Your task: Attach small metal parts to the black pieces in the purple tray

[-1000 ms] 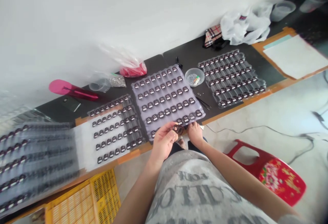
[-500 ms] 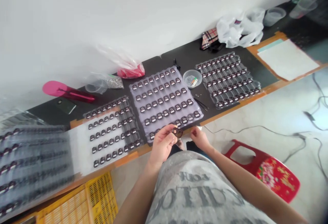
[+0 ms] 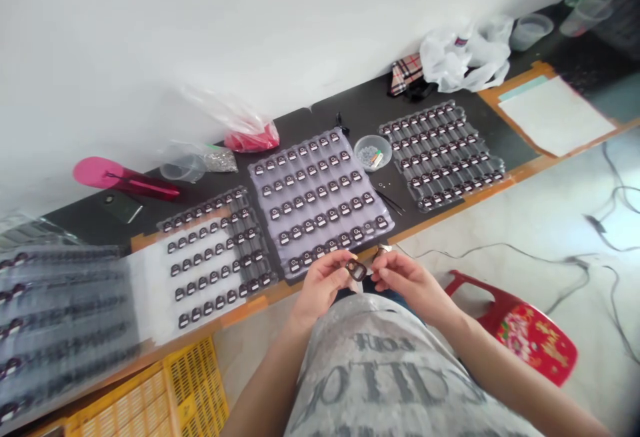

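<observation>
My left hand [image 3: 323,285] pinches a small dark frame-shaped part [image 3: 357,271] with an opening in it, held in front of my body at the table edge. Close on its right is my right hand [image 3: 403,278], thumb and fingers pressed together. A small whitish and dark piece [image 3: 383,251] shows at its fingertips, too small to name. Just beyond both hands lies a pale plastic tray [image 3: 320,183] with rows of small dark parts bearing white labels. Black tweezers [image 3: 391,202] rest to the right of that tray.
Beside the tweezers stands a round clear tub [image 3: 373,153] of tiny clear pieces. More filled trays lie right [image 3: 443,153] and left [image 3: 215,257]. A pink fan-shaped object [image 3: 125,178] and a bag of red material [image 3: 253,135] are behind. A red stool [image 3: 530,337] stands right, yellow crates [image 3: 195,377] left.
My right hand has risen and come in towards the part in my left hand. The dark part has turned so that its opening shows more. The camera view has shifted slightly.
</observation>
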Available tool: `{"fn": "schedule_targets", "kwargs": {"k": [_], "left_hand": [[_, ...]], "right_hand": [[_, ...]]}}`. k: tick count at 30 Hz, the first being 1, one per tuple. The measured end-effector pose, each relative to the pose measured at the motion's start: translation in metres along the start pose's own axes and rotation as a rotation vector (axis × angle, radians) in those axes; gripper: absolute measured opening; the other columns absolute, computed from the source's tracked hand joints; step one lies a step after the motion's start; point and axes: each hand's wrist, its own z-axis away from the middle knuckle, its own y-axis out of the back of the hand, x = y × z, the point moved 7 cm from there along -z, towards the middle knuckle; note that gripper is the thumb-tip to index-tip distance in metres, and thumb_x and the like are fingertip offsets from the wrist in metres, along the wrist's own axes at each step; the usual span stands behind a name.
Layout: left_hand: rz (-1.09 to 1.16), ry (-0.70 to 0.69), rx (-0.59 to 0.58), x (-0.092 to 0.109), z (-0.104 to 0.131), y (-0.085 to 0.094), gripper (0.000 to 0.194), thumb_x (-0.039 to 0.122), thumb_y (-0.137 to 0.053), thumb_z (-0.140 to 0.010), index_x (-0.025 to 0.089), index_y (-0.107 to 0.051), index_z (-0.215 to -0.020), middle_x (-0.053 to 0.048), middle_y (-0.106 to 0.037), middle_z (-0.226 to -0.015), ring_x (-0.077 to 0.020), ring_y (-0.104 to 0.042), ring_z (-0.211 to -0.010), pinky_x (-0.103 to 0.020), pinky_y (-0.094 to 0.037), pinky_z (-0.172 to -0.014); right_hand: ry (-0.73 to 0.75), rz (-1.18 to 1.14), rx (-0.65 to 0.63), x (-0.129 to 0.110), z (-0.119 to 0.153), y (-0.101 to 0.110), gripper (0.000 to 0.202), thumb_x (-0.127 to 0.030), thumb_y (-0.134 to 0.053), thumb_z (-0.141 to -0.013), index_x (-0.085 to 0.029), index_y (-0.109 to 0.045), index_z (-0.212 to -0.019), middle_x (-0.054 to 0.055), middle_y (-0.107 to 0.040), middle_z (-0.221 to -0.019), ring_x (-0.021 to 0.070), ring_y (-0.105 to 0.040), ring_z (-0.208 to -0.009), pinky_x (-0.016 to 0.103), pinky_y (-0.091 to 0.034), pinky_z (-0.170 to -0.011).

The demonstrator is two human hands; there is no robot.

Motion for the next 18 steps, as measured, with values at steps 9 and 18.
{"fn": "schedule_targets", "kwargs": {"k": [9,18], "left_hand": [[-0.147,0.044,-0.022,-0.008,0.003,0.006,0.029,0.025,-0.071,-0.066,0.016,-0.066,-0.093,-0.003,-0.06,-0.077,-0.0107,-0.054,-0.067,-0.021,-0.041,-0.06],[0.042,0.081,0.007,-0.02,0.006,-0.006,0.03,0.03,-0.07,-0.068,0.017,-0.066,-0.095,-0.004,-0.062,-0.08,-0.0103,-0.054,-0.063,-0.025,-0.042,-0.062]], "right_hand": [[-0.041,-0.006,-0.08,-0.003,0.001,-0.024,0.02,-0.034,-0.065,-0.074,-0.017,-0.057,-0.081,0.0,-0.062,-0.078,0.0108,-0.06,-0.068,0.026,-0.05,-0.064],[-0.013,-0.034,0.0,-0.001,0.001,-0.023,0.021,-0.035,-0.066,-0.073,-0.018,-0.057,-0.08,-0.002,-0.06,-0.072,0.0108,-0.058,-0.067,0.026,-0.049,-0.065]]}}
